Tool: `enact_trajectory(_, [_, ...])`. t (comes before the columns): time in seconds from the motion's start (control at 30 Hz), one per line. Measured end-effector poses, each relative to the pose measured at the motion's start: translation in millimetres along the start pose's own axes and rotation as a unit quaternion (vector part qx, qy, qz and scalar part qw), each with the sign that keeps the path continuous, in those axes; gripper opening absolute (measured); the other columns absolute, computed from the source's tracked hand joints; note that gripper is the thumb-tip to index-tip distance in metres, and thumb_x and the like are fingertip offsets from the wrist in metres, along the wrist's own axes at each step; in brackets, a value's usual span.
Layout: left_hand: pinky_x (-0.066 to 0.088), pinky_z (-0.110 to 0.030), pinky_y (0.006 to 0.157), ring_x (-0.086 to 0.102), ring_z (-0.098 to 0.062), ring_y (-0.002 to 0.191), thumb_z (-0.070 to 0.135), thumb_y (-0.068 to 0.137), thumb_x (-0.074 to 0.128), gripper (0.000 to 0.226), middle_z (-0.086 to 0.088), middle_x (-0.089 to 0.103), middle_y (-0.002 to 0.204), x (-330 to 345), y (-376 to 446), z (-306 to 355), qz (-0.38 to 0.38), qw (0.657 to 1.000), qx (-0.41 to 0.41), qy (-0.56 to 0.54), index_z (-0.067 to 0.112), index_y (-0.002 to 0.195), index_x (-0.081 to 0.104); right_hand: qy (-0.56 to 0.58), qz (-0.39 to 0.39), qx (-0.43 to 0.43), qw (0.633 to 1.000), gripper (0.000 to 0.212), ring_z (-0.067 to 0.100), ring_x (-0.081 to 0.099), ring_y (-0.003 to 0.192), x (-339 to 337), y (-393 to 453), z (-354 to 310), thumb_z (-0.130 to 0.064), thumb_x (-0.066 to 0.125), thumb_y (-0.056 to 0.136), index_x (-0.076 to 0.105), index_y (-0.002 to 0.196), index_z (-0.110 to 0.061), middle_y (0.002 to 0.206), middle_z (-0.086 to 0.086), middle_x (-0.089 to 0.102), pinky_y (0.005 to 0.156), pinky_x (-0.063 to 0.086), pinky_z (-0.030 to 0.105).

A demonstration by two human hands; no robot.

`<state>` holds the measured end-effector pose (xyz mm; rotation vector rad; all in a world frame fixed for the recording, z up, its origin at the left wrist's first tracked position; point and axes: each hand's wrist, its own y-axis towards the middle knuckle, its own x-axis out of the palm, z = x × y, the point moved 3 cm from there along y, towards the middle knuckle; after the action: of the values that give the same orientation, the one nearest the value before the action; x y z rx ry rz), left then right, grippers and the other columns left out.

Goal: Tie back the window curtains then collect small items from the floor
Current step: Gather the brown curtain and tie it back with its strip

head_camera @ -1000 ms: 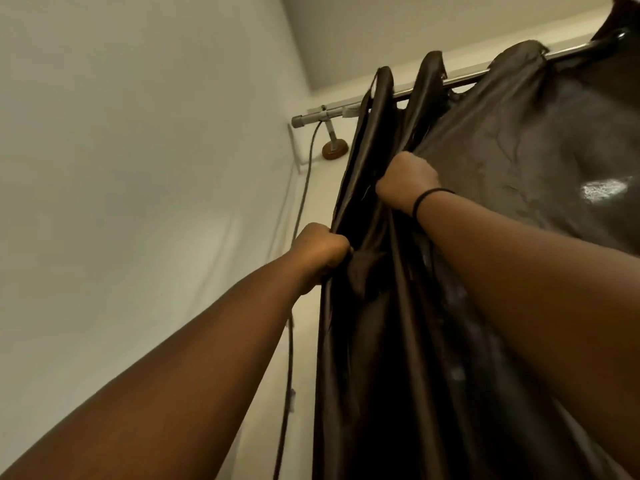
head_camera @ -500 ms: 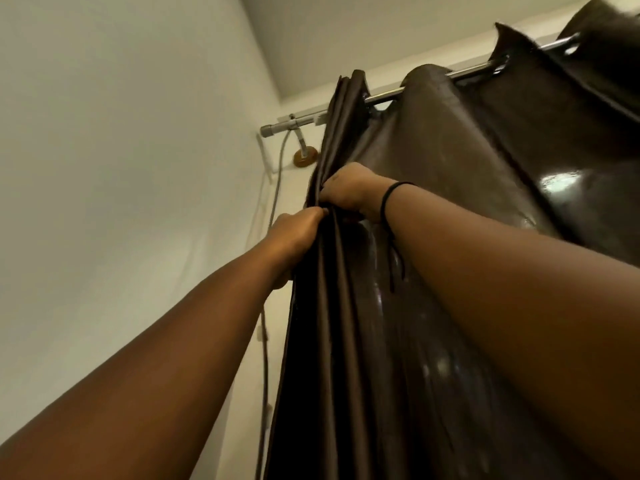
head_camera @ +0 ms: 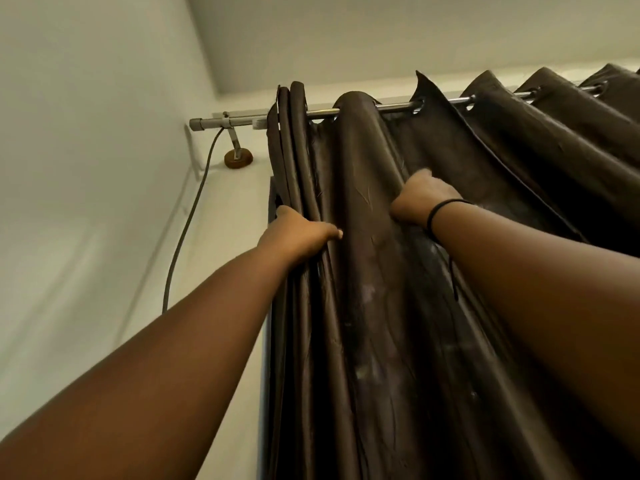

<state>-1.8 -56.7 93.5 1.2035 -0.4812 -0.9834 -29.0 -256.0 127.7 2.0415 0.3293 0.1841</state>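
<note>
Curtain [head_camera: 363, 306], dark brown and glossy, hangs by its eyelets from the metal rod [head_camera: 394, 106] high under the ceiling, its folds filling the middle and right of your view. Your left hand [head_camera: 294, 233] grips the bunched folds at the curtain's left edge, thumb on the front and fingers wrapped behind. Your right hand [head_camera: 420, 199] is clenched on a fold further right, well apart from the left, with a thin black band [head_camera: 441, 211] around its wrist. The rod's left end sits on a bracket [head_camera: 237, 152] fixed to the wall, and a grey cable [head_camera: 188, 220] droops from it down the wall.
</note>
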Motion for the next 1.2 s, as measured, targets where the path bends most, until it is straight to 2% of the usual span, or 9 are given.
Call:
enact_trajectory(0.1, [0.048, -0.037, 0.081, 0.055, -0.028, 0.099, 0.031, 0.083, 0.064, 0.070, -0.014, 0.050, 0.125, -1, -2, -2, 0.024, 0.995, 0.013, 0.095, 0.009, 0.136, 0.024, -0.019, -0.026, -0.052, 0.998, 0.029, 0.028, 0.056, 0.081, -1, 0, 3, -0.017, 0.054, 0.085, 0.055, 0.112, -0.006, 0.093, 0.011, 0.056, 0.067, 0.043, 0.033])
enact_trajectory(0.3, [0.044, -0.033, 0.070, 0.057, -0.029, 0.091, 0.032, 0.082, 0.057, 0.048, -0.010, 0.056, 0.106, -23, -16, -21, 0.059, 0.964, 0.059, 0.254, 0.011, 0.120, 0.039, 0.069, -0.034, -0.089, 0.993, 0.017, 0.033, 0.059, 0.093, 25, -8, -44, -0.016, 0.051, 0.086, 0.055, 0.100, -0.008, 0.112, 0.018, 0.061, 0.070, 0.044, 0.033])
enact_trajectory(0.57, [0.036, -0.028, 0.056, 0.052, -0.019, 0.069, 0.028, 0.091, 0.044, 0.013, 0.002, 0.052, 0.079, -63, -24, -51, 0.127, 0.975, 0.082, 0.161, 0.016, 0.090, 0.050, 0.078, -0.067, -0.291, 0.951, 0.030, 0.035, 0.056, 0.108, 62, -67, -187, -0.012, 0.041, 0.091, 0.058, 0.112, 0.000, 0.114, 0.019, 0.059, 0.072, 0.036, 0.033])
enact_trajectory(0.7, [0.029, -0.026, 0.050, 0.046, -0.013, 0.060, 0.027, 0.089, 0.046, 0.015, 0.001, 0.050, 0.070, -67, -18, -58, 0.120, 0.984, 0.068, 0.115, 0.015, 0.081, 0.049, 0.099, -0.140, -0.294, 0.941, 0.019, 0.026, 0.056, 0.078, 58, -64, -175, -0.014, 0.045, 0.091, 0.060, 0.092, -0.004, 0.097, 0.017, 0.057, 0.065, 0.041, 0.029])
enact_trajectory(0.8, [0.050, -0.035, 0.068, 0.055, -0.020, 0.074, 0.040, 0.089, 0.043, 0.028, -0.003, 0.057, 0.085, -53, -15, -59, 0.096, 0.994, 0.036, 0.022, 0.014, 0.095, 0.052, 0.155, -0.186, -0.229, 0.943, 0.030, 0.015, 0.053, 0.057, 54, -57, -144, -0.036, 0.055, 0.090, 0.053, 0.072, -0.013, 0.077, 0.006, 0.060, 0.051, 0.045, 0.025])
enact_trajectory(0.9, [0.055, -0.048, 0.080, 0.061, -0.025, 0.087, 0.067, 0.077, 0.040, 0.053, -0.003, 0.060, 0.096, -35, -13, -49, 0.073, 0.996, 0.021, -0.036, 0.018, 0.098, 0.050, 0.088, -0.042, -0.187, 0.977, 0.043, 0.024, 0.060, 0.092, 37, -39, -112, -0.055, 0.051, 0.085, 0.060, 0.097, -0.014, 0.097, 0.006, 0.061, 0.072, 0.048, 0.035])
enact_trajectory(1.0, [0.053, -0.050, 0.084, 0.059, -0.026, 0.099, 0.077, 0.065, 0.050, 0.076, -0.005, 0.057, 0.111, -19, -14, -35, 0.051, 0.997, 0.022, -0.051, 0.018, 0.111, 0.045, -0.081, 0.116, -0.121, 0.982, 0.061, 0.038, 0.036, 0.124, 20, -26, -79, -0.051, 0.057, 0.078, 0.045, 0.127, -0.018, 0.133, 0.014, 0.040, 0.093, 0.036, 0.054])
enact_trajectory(1.13, [0.051, -0.049, 0.089, 0.055, -0.031, 0.113, 0.069, 0.064, 0.065, 0.096, -0.009, 0.048, 0.132, -5, -10, -27, 0.020, 0.999, 0.016, -0.031, 0.019, 0.137, 0.028, -0.016, 0.009, 0.012, 1.000, 0.093, 0.046, 0.039, 0.124, 22, -4, -39, -0.046, 0.071, 0.067, 0.026, 0.141, -0.013, 0.139, 0.021, 0.033, 0.098, 0.038, 0.057])
enact_trajectory(1.2, [0.051, -0.049, 0.091, 0.052, -0.032, 0.116, 0.063, 0.068, 0.068, 0.098, -0.011, 0.044, 0.137, 0, -10, -25, 0.017, 1.000, 0.014, -0.022, 0.018, 0.142, 0.022, -0.006, -0.057, -0.006, 0.998, 0.073, 0.036, 0.055, 0.105, 28, 0, -34, -0.035, 0.068, 0.074, 0.040, 0.134, -0.005, 0.122, 0.019, 0.050, 0.087, 0.048, 0.042])
